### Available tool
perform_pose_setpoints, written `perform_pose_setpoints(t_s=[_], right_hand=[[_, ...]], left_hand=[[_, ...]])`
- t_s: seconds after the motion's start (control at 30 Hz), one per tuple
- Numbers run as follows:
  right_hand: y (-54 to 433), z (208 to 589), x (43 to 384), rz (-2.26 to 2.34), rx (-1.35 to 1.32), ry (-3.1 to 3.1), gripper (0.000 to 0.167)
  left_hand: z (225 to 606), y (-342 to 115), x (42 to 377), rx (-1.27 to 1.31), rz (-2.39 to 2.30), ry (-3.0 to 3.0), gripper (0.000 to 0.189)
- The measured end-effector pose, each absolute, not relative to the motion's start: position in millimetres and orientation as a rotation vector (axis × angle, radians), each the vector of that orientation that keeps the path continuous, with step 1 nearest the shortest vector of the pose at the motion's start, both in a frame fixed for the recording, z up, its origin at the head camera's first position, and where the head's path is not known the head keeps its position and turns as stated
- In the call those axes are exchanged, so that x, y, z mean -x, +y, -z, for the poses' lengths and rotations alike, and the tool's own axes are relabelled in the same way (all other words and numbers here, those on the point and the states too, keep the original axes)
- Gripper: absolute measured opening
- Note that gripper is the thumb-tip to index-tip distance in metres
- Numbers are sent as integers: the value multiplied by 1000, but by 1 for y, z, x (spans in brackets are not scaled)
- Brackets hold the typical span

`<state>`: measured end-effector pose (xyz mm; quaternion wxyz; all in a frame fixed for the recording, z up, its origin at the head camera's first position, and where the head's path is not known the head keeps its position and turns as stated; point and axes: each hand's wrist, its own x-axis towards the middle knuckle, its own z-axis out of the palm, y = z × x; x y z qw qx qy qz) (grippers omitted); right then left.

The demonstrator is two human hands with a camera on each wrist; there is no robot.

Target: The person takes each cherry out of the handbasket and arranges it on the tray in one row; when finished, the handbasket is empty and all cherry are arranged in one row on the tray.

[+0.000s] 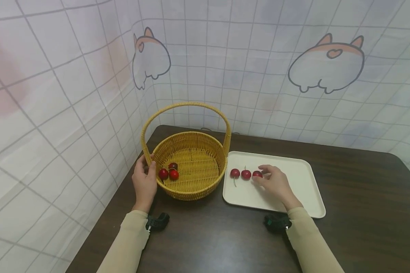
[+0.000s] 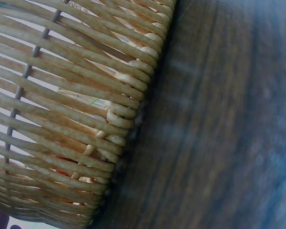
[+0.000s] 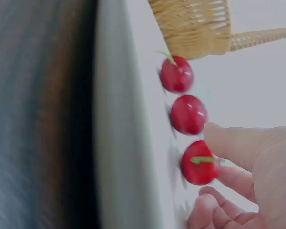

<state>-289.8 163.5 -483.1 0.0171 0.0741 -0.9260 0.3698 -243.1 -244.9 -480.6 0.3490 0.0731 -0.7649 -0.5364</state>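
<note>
A yellow wicker basket [image 1: 191,195] with a tall arched handle stands on the table. At its left side my left hand [image 1: 145,185] grips the rim by the handle's foot. Three red cherries [image 1: 174,174] lie inside, near that hand. On a white tray [image 1: 300,189] three more cherries sit in a row, two with stems showing in the head view. My right hand [image 1: 275,184] pinches the rightmost cherry [image 3: 200,163] between thumb and fingers, low over the tray. The middle cherry [image 3: 188,114] is close to the thumb tip. In the left wrist view, basket weave [image 2: 71,105] hides the left hand's grip.
The dark wooden table [image 1: 212,235] carries the basket and the tray side by side, almost touching. A white grid-patterned cloth [image 1: 246,76] hangs behind the table and along its left. Black wrist straps [image 1: 276,223] sit on both forearms.
</note>
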Motion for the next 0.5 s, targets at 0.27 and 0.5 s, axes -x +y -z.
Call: perform_pose_setpoints(t_s=[0.27, 0.5], right_hand=[[164, 457, 283, -1225, -174, -2723, 43], [106, 438, 265, -1499, -422, -2523, 24]], left_hand=[[478, -243, 244, -196, 1400, -1982, 32], [476, -244, 241, -201, 1410, -1967, 29]])
